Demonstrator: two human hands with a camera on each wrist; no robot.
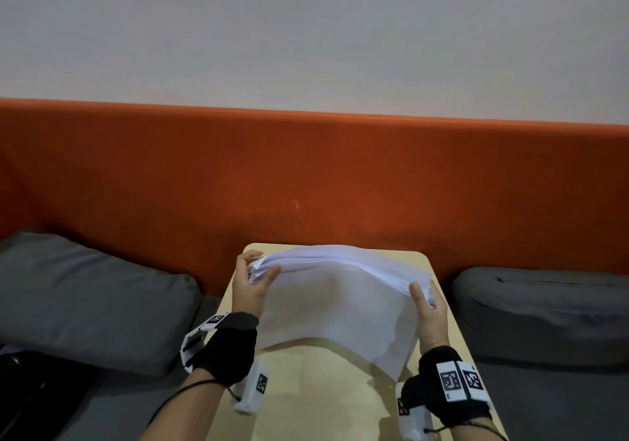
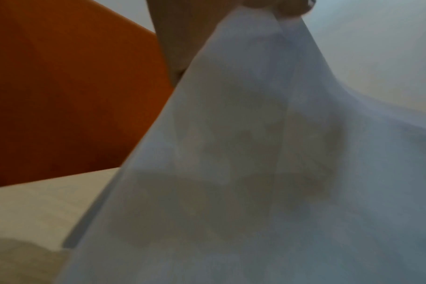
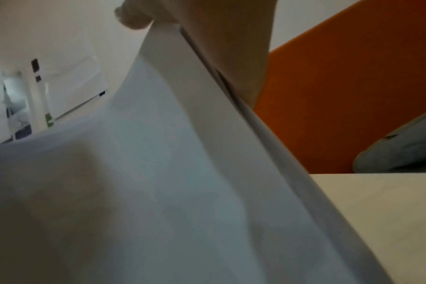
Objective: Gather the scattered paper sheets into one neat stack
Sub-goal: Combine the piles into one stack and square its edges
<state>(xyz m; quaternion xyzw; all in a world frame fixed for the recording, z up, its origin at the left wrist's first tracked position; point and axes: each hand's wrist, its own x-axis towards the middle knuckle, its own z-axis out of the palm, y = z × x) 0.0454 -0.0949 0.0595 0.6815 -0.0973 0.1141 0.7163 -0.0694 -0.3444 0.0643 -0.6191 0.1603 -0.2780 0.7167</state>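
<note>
1. Item: paper sheets (image 1: pixel 337 301), gathered into one bundle. Location: held on edge above the counter (image 1: pixel 306 403), bowed upward along the top. The lower edge appears to meet the counter at the right corner and lift clear in the middle.
2. Left hand (image 1: pixel 250 285): fingers curled round the bundle's left edge, thumb on the near face. Sheet corners there are fanned and uneven.
3. Right hand (image 1: pixel 430 314): fingers wrapped behind the right edge, thumb in front, gripping the bundle.
4. Risk, splay: the fanned left corners suggest the sheets are not yet square. Setting the bundle flat now would likely fix that misalignment into the stack.
5. Risk, buckling: inward pressure from both hands bows the paper. More squeeze could crease the inner sheets or let the middle ones spring out.
6. Risk, slip: loosening the grip to let the sheets settle could let the thin outer leaves slide off the counter, which looks narrow beside the grey cushions (image 1: pixel 88 291).
7. Risk, uneven tapping: with only one lower corner bearing, a tap would probably skew the sheets, not level them.
</note>
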